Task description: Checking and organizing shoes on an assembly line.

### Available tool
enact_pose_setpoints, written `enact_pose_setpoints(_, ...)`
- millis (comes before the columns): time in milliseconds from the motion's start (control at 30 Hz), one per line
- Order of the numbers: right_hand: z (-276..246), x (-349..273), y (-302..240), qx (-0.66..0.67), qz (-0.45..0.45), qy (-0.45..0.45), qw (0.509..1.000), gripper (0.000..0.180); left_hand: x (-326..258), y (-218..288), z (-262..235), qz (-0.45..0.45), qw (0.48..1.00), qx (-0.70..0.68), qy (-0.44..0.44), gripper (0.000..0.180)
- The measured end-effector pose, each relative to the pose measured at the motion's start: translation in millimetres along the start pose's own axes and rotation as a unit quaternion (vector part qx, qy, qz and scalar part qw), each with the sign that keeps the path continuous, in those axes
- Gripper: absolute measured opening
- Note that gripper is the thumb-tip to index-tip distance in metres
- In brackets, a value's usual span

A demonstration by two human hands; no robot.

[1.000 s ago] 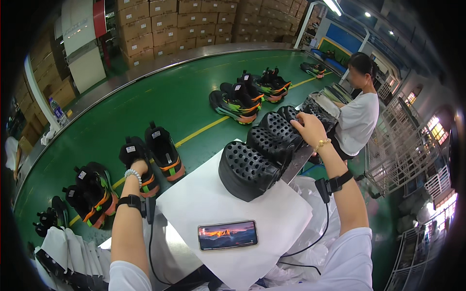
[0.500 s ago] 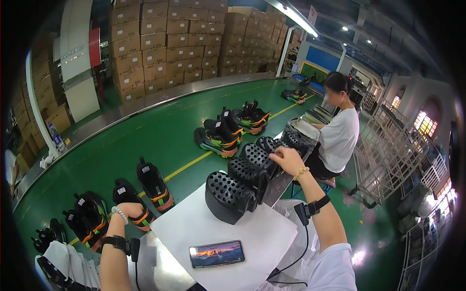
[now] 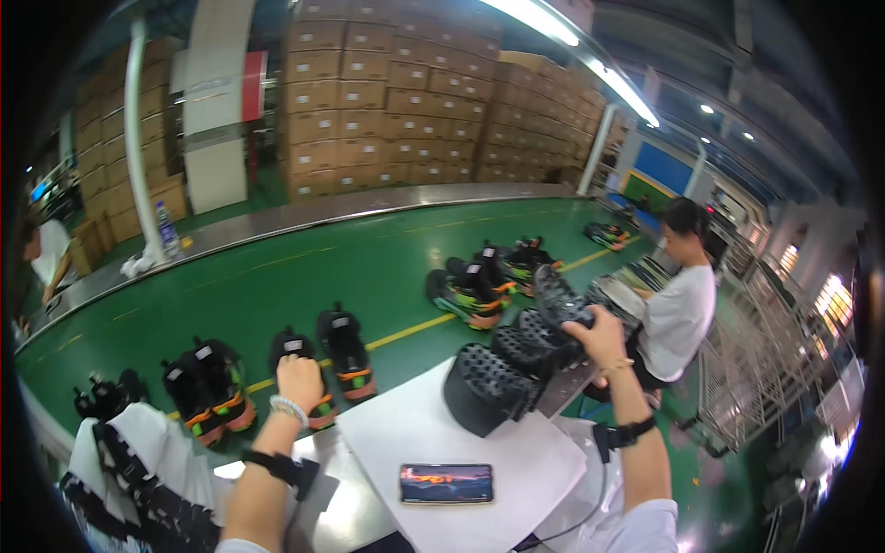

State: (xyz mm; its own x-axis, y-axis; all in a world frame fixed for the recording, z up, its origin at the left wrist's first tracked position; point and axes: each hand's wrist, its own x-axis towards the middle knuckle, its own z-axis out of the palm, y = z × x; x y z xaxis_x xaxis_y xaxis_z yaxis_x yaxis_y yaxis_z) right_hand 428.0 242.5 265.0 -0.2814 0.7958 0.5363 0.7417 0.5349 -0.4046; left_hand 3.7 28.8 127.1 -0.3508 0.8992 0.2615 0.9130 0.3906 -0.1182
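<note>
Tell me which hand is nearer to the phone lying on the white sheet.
Left. The left hand rests on a black shoe just up-left of the phone; the right hand grips a studded black sole farther up-right.

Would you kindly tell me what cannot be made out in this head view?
- Right hand: its fingers wrap a black studded sole, so the palm side is hidden.
- Left hand: it covers part of a black shoe; the grip is unclear.
- Phone: the screen picture is too small to make out.
</note>
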Motion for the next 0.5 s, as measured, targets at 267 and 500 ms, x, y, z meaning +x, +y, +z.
enact_pose_setpoints(267, -7.7, -38.0, -221.7, 0.141, -0.169, -0.234, 0.947, 0.038, -115.8, -14.1, 45.1, -0.298, 0.714, -0.607, 0.184, 0.034)
enact_pose_setpoints(500, 173.6, -47.2, -312.8, 0.004, -0.17, -0.458, 0.873, 0.053, -111.1, -16.6, 69.5, -0.268, 0.55, -0.735, 0.292, 0.05)
